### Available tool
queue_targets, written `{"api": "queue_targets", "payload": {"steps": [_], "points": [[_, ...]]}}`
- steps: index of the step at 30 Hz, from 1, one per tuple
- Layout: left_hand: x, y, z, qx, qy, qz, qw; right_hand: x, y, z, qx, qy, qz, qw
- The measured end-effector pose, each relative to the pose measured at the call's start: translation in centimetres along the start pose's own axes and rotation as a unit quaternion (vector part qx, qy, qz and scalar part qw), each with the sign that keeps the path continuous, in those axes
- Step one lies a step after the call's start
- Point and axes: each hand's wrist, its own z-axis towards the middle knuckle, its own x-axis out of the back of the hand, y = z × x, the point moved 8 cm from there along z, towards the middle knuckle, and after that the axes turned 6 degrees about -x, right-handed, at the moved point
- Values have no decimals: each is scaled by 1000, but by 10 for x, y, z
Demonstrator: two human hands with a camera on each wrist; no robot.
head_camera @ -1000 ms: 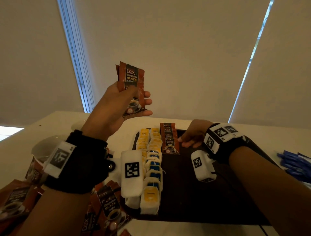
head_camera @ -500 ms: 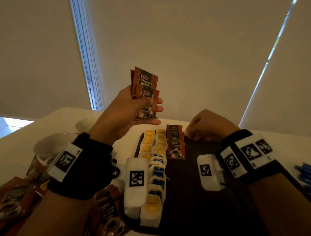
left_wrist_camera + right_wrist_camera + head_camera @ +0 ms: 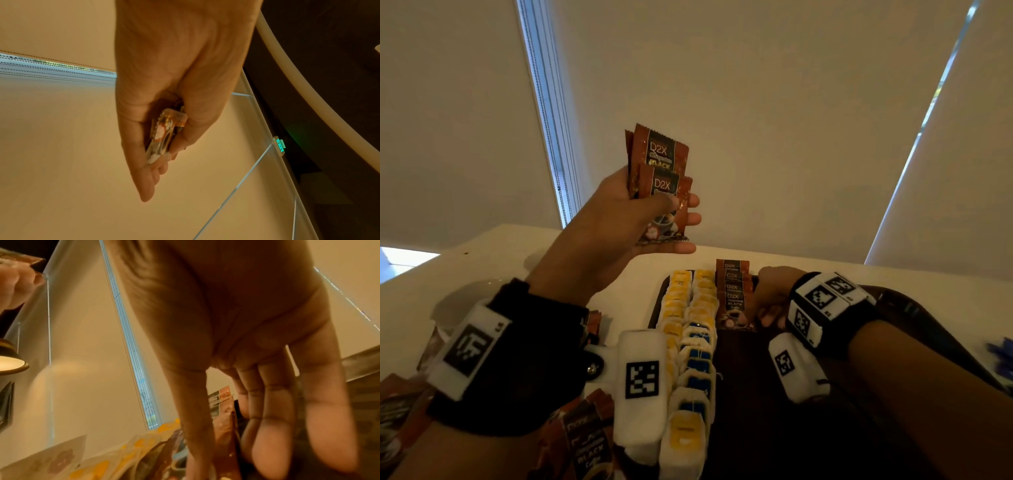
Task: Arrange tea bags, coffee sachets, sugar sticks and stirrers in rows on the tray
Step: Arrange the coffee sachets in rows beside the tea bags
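Nearest, at 7 o'clock in the head view, loose coffee sachets point(image 3: 585, 442) lie heaped on the pale desk point(image 3: 493, 246), partly hidden by the left forearm. Just to their right, at 6 o'clock, the dark tray point(image 3: 774, 428) carries two rows of tea bags point(image 3: 690, 346) along its left edge, running away toward 12 o'clock, yellow tags and blue tags mixed. Beside them, further back, a short row of coffee sachets point(image 3: 733, 294) overlaps like shingles.

The right hand point(image 3: 772, 298) sits low on the tray at 3 o'clock of that sachet row, fingers bent down to its nearest sachet; in the right wrist view the thumb point(image 3: 197, 426) and fingertips point(image 3: 267, 443) come down on either side of a sachet's edge, though whether they truly pinch it I cannot tell through the blur.

At the far right edge, something blue point(image 3: 1001, 353) lies on the desk, too blurred to name.

Furthest and highest, at 11 o'clock, the left hand point(image 3: 626, 222) is raised above the desk, thumb clamping a small fan of coffee sachets point(image 3: 661, 181) against the fingers, printed fronts facing the camera.
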Motion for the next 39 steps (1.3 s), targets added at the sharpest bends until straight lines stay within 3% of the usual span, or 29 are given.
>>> {"api": "queue_targets", "payload": {"steps": [5, 9, 11, 15, 18, 26, 29, 35, 39], "points": [[-1, -4, 1, 3, -6, 0, 1000, 2, 1, -11, -15, 2, 25, 1000], [-7, -13, 0, 18, -31, 7, 999, 23, -11, -37, 45, 100, 58, 992], [-10, -16, -1, 24, -42, 1, 999, 36, -23, -57, 118, 128, 184, 967], [-13, -19, -2, 23, -38, 8, 999, 39, -46, -95, 212, 66, 326, 919], [-14, -18, -3, 14, -26, 14, 999, 38, -52, -110, 228, 47, 351, 907], [-20, -20, -4, 10, -20, 19, 1000, 30, -44, -114, 228, 61, 505, 830], [-24, -23, -3, 21, -28, 40, 999, 28, -38, -112, 219, 67, 533, 814], [-27, -30, -2, 64, -23, -17, 998, 44, -23, -110, 209, 83, 515, 827], [-18, -33, -1, 70, 12, -43, 997, 45, -6, -99, 173, 68, 477, 859]]}}
